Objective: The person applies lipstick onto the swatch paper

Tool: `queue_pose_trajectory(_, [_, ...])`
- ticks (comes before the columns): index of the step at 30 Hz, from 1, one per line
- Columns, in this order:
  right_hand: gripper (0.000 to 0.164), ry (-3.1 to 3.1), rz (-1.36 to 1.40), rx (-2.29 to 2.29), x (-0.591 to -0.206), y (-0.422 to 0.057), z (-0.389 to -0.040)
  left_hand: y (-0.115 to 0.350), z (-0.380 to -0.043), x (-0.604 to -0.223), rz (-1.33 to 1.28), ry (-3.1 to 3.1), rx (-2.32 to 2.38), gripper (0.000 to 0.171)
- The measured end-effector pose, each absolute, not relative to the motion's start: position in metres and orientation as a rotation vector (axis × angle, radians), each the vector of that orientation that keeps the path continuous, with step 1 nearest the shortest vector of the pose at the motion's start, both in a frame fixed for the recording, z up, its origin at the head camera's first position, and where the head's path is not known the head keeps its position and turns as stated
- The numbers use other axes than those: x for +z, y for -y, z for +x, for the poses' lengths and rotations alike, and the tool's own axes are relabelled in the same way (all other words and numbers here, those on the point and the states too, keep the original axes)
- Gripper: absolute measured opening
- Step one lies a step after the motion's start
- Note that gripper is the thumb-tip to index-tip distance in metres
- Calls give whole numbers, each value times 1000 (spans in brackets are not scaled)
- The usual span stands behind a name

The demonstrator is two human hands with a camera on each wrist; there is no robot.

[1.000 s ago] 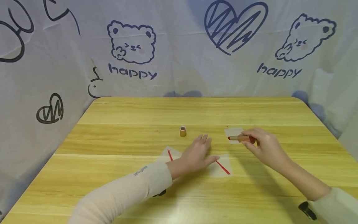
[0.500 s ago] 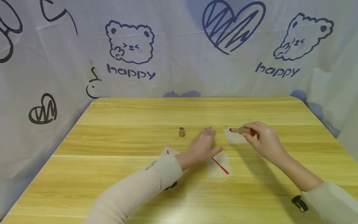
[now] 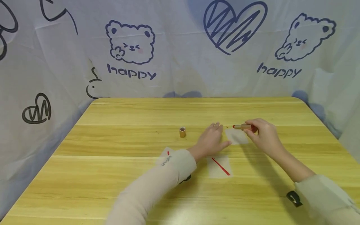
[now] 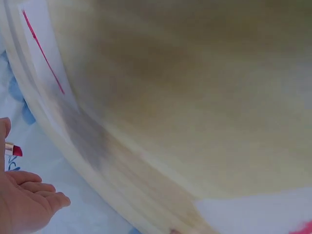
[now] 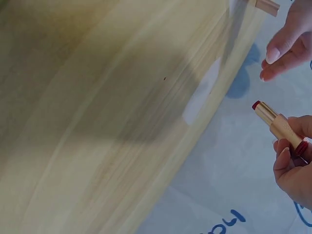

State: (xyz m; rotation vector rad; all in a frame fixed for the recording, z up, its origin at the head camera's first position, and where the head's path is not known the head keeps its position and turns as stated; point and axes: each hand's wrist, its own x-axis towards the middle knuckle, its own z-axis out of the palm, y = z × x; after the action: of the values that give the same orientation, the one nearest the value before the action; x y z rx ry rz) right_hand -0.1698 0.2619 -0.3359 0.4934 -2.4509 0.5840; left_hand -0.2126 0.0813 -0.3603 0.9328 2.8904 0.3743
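My right hand (image 3: 265, 136) pinches an uncapped lipstick (image 3: 240, 126) between thumb and fingers, its red tip pointing left. In the right wrist view the lipstick (image 5: 278, 126) shows a gold tube and a red base, held up in the air. Below it in the head view lies a blank white paper square (image 3: 235, 137). My left hand (image 3: 211, 140) reaches forward with straight fingers and holds nothing, its thumb towards that square. Nearer me, a second paper square (image 3: 215, 168) bears a diagonal red line. A third square (image 3: 162, 157), also marked red, is partly hidden under my left sleeve.
The lipstick cap (image 3: 182, 132) stands upright, open end up, left of my left hand. A small red speck (image 3: 227, 127) marks the wooden table (image 3: 126, 112) behind the blank square. A white cloth with drawings (image 3: 180, 62) hangs behind the table.
My left hand has moved right and forward, uncovering more of the second square's red line. My right hand has lifted the lipstick up and away from over the blank square.
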Motion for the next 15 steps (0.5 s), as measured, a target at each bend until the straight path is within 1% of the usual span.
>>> queue_pose_trajectory(8, [20, 2482, 455, 628, -341, -265, -182, -102, -227, -360, 908, -2890, 261, 72])
queue_pose_trajectory(15, [21, 2543, 399, 651, -345, -266, -190, -109, -235, -367, 899, -2853, 189, 71])
